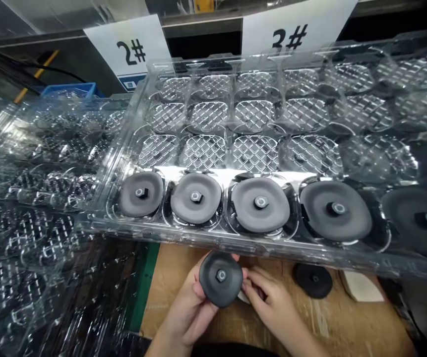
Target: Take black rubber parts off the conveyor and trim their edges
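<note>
My left hand (194,302) is closed around a black rounded disc (213,290) with a raised hex-nut-like hub at its centre, and tilts its face up towards me. At the disc's right edge, my right hand (267,292) has its fingers pinched together. A bit of something whitish (243,297) shows beneath those fingers; what it is I cannot make out. Another black disc (313,280) lies on the brown work surface (302,322) to the right. Beyond my hands, several similar discs (261,204) sit in the front row of a clear plastic tray (198,233).
The tray's rear rows show textured pockets (256,115). More clear trays (30,208) are piled on the left. A white pad or stack (362,286) lies at right. Paper signs "2#" (131,47) and "3#" (291,29) hang behind, near a blue bin (70,90).
</note>
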`<move>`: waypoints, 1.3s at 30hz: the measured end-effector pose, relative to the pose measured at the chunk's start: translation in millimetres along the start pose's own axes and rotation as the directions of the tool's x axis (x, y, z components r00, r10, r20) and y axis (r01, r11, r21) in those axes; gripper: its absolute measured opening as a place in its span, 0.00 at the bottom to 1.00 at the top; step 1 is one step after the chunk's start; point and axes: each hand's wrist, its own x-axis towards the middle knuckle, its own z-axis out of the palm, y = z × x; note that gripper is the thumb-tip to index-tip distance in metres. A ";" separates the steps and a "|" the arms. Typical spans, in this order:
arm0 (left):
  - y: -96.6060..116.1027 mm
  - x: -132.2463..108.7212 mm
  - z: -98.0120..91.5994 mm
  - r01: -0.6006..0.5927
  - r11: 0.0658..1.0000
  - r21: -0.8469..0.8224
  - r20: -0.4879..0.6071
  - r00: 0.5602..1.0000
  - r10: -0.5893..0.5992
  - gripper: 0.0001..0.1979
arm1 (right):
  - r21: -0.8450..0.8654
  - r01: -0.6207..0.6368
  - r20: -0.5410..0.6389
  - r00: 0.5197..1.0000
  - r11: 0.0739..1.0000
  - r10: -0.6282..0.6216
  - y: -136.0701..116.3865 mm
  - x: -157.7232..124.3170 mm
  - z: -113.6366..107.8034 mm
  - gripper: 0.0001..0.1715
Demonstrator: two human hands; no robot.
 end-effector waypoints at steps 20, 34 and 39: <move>-32.5 -51.9 12.9 -0.205 0.967 0.148 -0.202 0.951 0.233 0.24 | 0.044 0.019 -0.244 0.970 0.999 -0.008 -27.3 -57.4 -12.2 0.13; -44.2 -92.2 17.1 -0.137 0.986 0.099 -0.175 0.973 0.153 0.25 | -0.032 0.549 -0.090 0.831 0.835 -0.550 -114.1 -69.4 -3.2 0.14; -41.1 -95.7 15.7 -0.111 0.983 0.147 -0.158 0.978 0.134 0.21 | -0.094 0.413 0.037 0.911 0.906 -0.412 -109.8 -90.0 -8.3 0.13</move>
